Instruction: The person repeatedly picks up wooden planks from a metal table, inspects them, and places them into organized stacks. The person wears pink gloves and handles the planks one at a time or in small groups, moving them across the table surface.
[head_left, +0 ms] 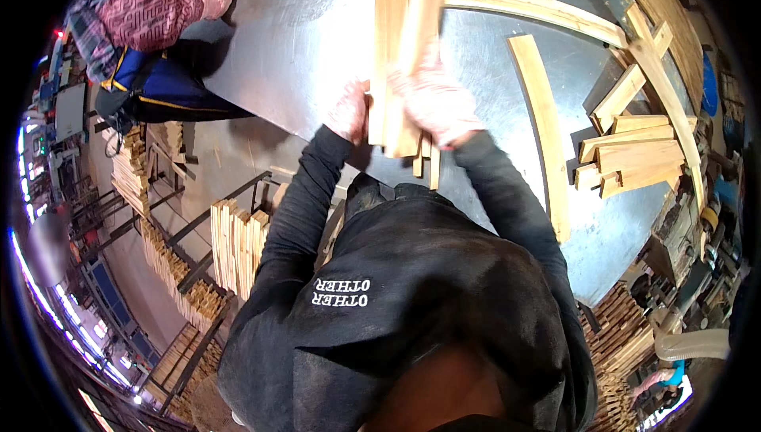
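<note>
A bundle of long pale wooden strips (391,51) lies in front of me, pointing away over the metal table (301,43). My left hand (349,111), in a light pinkish glove, is closed against the bundle's left edge near its close end. On the other side my right hand (440,107), gloved alike and slightly blurred, grips the strips from the right and partly covers them. Narrower stick ends (434,166) poke out toward me beneath the bundle. The strips' far ends run out of the picture at the top.
Right of my forearm lies a single strip (547,139). Short wooden pieces (638,154) are piled at the table's right, with a long strip (539,8) behind. At far left a co-worker's gloved hand (216,2) touches another strip. Stacked boards (238,242) stand on a rack at lower left.
</note>
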Motion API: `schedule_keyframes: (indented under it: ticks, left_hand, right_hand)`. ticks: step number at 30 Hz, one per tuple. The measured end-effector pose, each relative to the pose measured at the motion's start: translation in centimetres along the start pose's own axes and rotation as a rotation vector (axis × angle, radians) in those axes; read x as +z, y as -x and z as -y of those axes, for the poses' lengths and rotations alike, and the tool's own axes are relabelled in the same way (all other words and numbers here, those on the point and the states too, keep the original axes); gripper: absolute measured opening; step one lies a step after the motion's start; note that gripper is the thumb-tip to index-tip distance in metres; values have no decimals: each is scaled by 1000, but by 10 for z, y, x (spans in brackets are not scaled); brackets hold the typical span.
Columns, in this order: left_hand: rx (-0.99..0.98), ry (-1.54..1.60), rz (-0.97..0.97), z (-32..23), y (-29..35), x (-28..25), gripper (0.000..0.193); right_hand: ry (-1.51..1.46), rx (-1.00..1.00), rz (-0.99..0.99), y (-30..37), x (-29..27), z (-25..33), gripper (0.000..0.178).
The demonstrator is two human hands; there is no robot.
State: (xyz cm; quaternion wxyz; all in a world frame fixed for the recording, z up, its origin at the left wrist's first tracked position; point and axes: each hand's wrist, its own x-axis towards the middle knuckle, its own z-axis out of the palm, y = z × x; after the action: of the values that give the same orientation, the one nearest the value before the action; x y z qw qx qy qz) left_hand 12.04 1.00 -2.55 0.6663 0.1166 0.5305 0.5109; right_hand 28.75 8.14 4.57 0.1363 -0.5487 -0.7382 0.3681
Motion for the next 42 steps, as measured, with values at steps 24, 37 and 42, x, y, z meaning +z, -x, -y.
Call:
schedule_keyframes:
  ticks: [24,37,42]
  left_hand:
    - [553,-1147,-308,-29,-18,35,114]
    - [154,-1377,-644,4,-6,67,110]
    - [-152,-1400,-606,-1,-1,98,109]
  right_hand:
    - [551,256,-87,92,-86,-214,82]
    - [-1992,-7,144,-92,-156,-170,63]
    - [-1755,-52,140,-129,-143,-172,67]
